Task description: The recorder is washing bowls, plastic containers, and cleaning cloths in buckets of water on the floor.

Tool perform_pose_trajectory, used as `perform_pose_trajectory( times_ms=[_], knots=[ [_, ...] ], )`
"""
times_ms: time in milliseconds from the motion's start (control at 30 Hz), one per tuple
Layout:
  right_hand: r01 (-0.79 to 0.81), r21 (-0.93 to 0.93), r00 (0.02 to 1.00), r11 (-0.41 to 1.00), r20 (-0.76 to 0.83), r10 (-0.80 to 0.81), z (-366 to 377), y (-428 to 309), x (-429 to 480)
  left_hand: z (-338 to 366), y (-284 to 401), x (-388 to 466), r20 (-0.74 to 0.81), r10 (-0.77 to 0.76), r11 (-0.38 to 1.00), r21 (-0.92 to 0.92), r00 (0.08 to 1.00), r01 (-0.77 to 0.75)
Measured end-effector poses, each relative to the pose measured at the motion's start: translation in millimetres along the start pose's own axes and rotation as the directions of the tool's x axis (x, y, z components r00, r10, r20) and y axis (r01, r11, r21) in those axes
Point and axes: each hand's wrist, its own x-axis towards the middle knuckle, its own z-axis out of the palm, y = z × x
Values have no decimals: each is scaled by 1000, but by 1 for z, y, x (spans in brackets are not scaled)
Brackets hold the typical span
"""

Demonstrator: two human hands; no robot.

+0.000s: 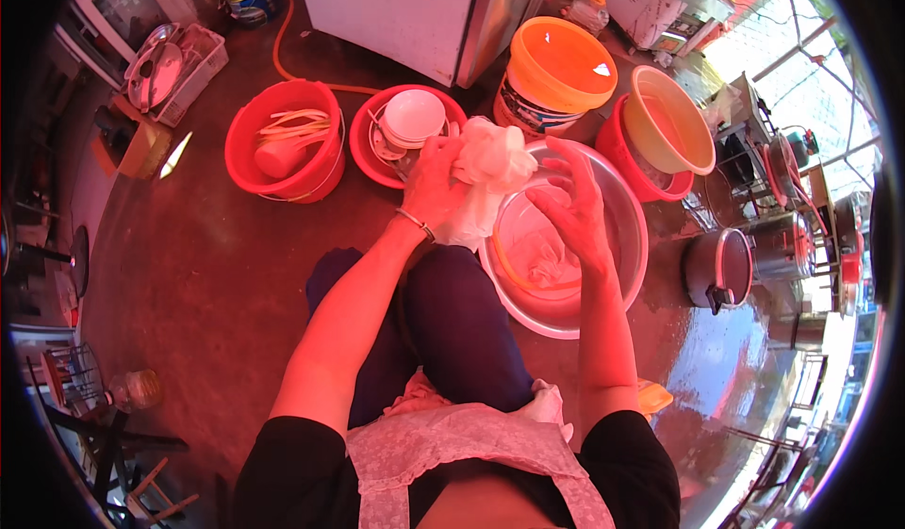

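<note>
My left hand grips a bunched, pale plastic bag, part of which hangs down towards my knee. To the right of the bag, my right hand is raised with its fingers apart and nothing seen in them. Below it stands a wide metal basin, which holds water or a wet inner vessel, a crumpled pale cloth or bag and a curved orange hose or rim; which, I cannot tell. Beyond my left hand, stacked white bowls sit in a red basin.
A red bucket with ladles stands at left. Behind the metal basin are an orange bucket and a tan basin stacked on a red one. A white cabinet stands ahead, a dark pot at right.
</note>
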Motion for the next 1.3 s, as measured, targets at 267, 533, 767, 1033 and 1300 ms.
perform_pose_trajectory(
  times_ms=[267, 533, 767, 1033, 1300],
  knots=[
    [130, 151, 977, 980, -190, -101, -81, -71, -16, -43, -7, 12, -77, -514, 611, -732, 854, 301],
    [724, 308, 685, 617, -224, -693, -137, -191, -62, -44, -23, 22, 39, -570, 450, -821, 821, 351],
    [723, 314, 686, 615, -222, -693, -133, -194, -96, -39, -17, 26, 55, -557, 453, -816, 829, 359],
    [705, 375, 694, 602, -188, -695, -145, -188, -103, -43, -14, 16, 31, -585, 447, -822, 811, 354],
    [693, 445, 682, 568, -147, -716, -101, -168, -70, -61, 10, 5, 13, -501, 459, -843, 865, 279]
  ],
)
